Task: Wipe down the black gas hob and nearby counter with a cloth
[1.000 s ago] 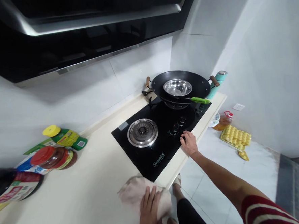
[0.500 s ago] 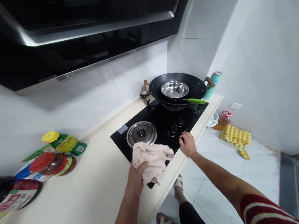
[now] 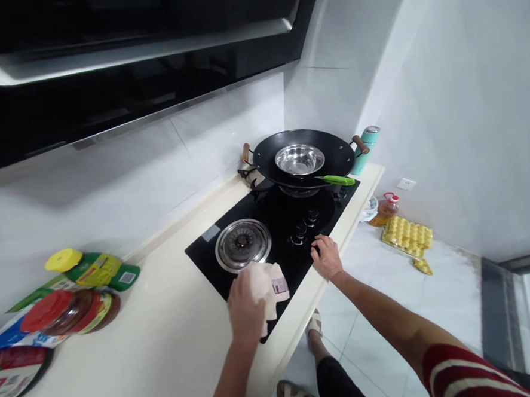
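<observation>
My left hand [image 3: 246, 307] is closed on a pale pink cloth [image 3: 270, 287], which lies against the near left corner of the black glass gas stove [image 3: 273, 222]. A printed label shows on the cloth's right side. My right hand [image 3: 326, 256] holds nothing and rests on the stove's front edge, fingers a little bent, close to the control knobs [image 3: 299, 233]. Just behind the cloth is the bare round burner [image 3: 243, 245]. Over the far burner sits a black wok [image 3: 270, 144] with a shiny steel bowl [image 3: 299, 159] and a green-handled utensil [image 3: 339, 180] in it.
On the counter [image 3: 165, 336] at left lie a green bottle with a yellow cap [image 3: 96, 269], a red-lidded jar [image 3: 74, 312] and packets. A turquoise flask [image 3: 366, 149] stands behind the wok. The range hood [image 3: 150, 80] hangs above. Yellow egg trays [image 3: 406, 236] and an oil jug [image 3: 385, 209] are on the floor.
My left hand has turned over, palm down, and lowered the cloth onto the stove's near corner. My right hand keeps its place on the stove edge. The view has shifted slightly.
</observation>
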`<state>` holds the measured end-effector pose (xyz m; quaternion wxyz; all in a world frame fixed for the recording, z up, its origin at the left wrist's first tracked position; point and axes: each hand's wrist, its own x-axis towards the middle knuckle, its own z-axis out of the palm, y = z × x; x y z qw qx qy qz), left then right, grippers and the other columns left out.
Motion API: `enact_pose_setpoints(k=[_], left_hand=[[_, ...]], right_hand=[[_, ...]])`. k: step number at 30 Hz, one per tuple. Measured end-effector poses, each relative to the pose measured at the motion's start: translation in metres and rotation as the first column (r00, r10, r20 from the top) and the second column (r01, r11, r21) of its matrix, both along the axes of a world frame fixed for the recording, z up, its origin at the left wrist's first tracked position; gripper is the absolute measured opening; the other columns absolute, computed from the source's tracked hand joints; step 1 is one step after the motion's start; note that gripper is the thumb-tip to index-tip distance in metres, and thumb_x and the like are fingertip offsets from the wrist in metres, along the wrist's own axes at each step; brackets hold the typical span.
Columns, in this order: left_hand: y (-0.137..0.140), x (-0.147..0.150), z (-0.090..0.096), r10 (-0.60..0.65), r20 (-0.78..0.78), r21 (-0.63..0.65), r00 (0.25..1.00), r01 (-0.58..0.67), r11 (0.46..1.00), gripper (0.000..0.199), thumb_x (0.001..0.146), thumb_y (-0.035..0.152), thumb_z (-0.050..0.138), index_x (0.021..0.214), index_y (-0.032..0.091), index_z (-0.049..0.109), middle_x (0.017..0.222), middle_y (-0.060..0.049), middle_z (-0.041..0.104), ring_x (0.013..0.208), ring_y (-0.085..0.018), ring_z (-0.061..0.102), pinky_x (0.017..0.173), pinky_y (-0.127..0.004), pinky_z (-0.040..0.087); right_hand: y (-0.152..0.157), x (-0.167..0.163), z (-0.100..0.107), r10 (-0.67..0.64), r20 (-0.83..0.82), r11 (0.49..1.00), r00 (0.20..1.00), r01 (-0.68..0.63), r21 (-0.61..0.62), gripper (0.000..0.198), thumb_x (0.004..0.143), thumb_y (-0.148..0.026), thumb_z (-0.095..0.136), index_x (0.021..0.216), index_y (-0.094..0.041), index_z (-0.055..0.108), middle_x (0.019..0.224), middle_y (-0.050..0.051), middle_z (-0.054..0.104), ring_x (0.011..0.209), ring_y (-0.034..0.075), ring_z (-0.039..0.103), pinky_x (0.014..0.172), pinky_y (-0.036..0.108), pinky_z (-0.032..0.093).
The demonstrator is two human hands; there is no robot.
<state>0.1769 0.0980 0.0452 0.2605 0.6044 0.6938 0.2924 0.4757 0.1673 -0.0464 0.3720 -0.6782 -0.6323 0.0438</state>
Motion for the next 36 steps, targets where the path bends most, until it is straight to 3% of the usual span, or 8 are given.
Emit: enact_pose_setpoints(k=[5, 11, 16, 20, 24, 27, 31, 36], left_hand=[[-0.013, 0.054, -0.024, -0.136, -0.259, -0.075, 0.956, 0.121, 0.990, 0.093, 0.073, 0.032, 0.082, 0.156, 0.014, 0.045, 0.172, -0.025, 0.031, 0.161, -0.049, 0.018, 0.127, -0.076, 0.012], [-0.009, 0.020, -0.023, -0.255, -0.376, -0.152, 0.891, 0.212, 0.965, 0.074, 0.088, 0.048, 0.067, 0.156, 0.030, 0.046, 0.170, -0.014, 0.041, 0.158, -0.039, 0.033, 0.121, -0.073, 0.033], [-0.014, 0.016, -0.039, -0.203, -0.523, 0.014, 0.828, 0.247, 0.969, 0.078, 0.082, 0.043, 0.074, 0.154, 0.031, 0.049, 0.171, -0.017, 0.037, 0.156, -0.045, 0.035, 0.116, -0.073, 0.040], [0.000, 0.045, -0.053, -0.154, -0.540, 0.163, 0.827, 0.283, 0.945, 0.060, 0.084, 0.031, 0.069, 0.144, 0.026, 0.060, 0.167, -0.020, 0.043, 0.154, -0.045, 0.040, 0.116, -0.068, 0.043], [0.036, 0.066, -0.054, -0.191, -0.539, 0.179, 0.820, 0.334, 0.925, 0.048, 0.080, 0.024, 0.069, 0.128, 0.016, 0.068, 0.161, -0.024, 0.050, 0.153, -0.043, 0.041, 0.122, -0.061, 0.041], [0.071, 0.082, -0.053, -0.216, -0.532, 0.182, 0.819, 0.360, 0.915, 0.049, 0.079, 0.031, 0.073, 0.124, 0.012, 0.068, 0.156, -0.027, 0.054, 0.151, -0.043, 0.045, 0.121, -0.059, 0.042], [0.105, 0.108, -0.053, -0.211, -0.503, 0.201, 0.838, 0.351, 0.915, 0.065, 0.084, 0.048, 0.072, 0.141, 0.017, 0.060, 0.160, -0.027, 0.048, 0.151, -0.047, 0.042, 0.118, -0.066, 0.043], [0.083, 0.120, -0.054, -0.261, -0.480, 0.193, 0.837, 0.392, 0.900, 0.054, 0.090, 0.041, 0.066, 0.141, 0.023, 0.063, 0.164, -0.023, 0.045, 0.155, -0.045, 0.037, 0.121, -0.062, 0.041]], right_hand=[[0.000, -0.001, 0.001, 0.008, -0.001, 1.000, 1.000, -0.008, -0.018, 0.018, 0.096, -0.027, 0.051, 0.103, -0.022, 0.067, 0.128, 0.014, 0.063, 0.127, 0.030, 0.053, 0.109, 0.050, 0.041], [0.000, -0.002, 0.003, 0.003, -0.001, 1.000, 1.000, -0.003, -0.008, 0.018, 0.096, -0.026, 0.051, 0.103, -0.022, 0.067, 0.127, 0.013, 0.064, 0.125, 0.030, 0.054, 0.109, 0.050, 0.042], [0.001, -0.003, 0.002, -0.005, -0.019, 1.000, 1.000, 0.005, 0.006, 0.021, 0.098, -0.026, 0.048, 0.102, -0.021, 0.069, 0.127, 0.014, 0.064, 0.126, 0.029, 0.055, 0.110, 0.050, 0.042], [0.001, -0.003, 0.001, -0.026, -0.056, 0.999, 0.998, 0.028, 0.023, 0.027, 0.101, -0.025, 0.044, 0.097, -0.022, 0.070, 0.126, 0.013, 0.064, 0.123, 0.029, 0.056, 0.111, 0.051, 0.042], [0.000, -0.003, 0.000, -0.030, -0.105, 0.996, 0.994, 0.039, 0.079, 0.028, 0.103, -0.027, 0.044, 0.094, -0.022, 0.069, 0.125, 0.013, 0.063, 0.122, 0.029, 0.056, 0.110, 0.052, 0.044], [0.000, -0.004, 0.000, -0.008, -0.143, 0.993, 0.990, 0.025, 0.117, 0.027, 0.103, -0.027, 0.043, 0.095, -0.022, 0.069, 0.125, 0.013, 0.063, 0.123, 0.028, 0.056, 0.109, 0.053, 0.044], [0.000, -0.003, 0.000, 0.045, -0.201, 0.988, 0.979, -0.013, 0.157, 0.023, 0.103, -0.028, 0.046, 0.095, -0.023, 0.068, 0.126, 0.012, 0.061, 0.123, 0.027, 0.055, 0.110, 0.053, 0.045], [-0.005, 0.008, 0.015, 0.050, -0.377, 0.980, 0.925, 0.026, 0.196, 0.024, 0.103, -0.030, 0.043, 0.099, -0.023, 0.066, 0.121, 0.012, 0.060, 0.119, 0.027, 0.058, 0.105, 0.050, 0.050]])
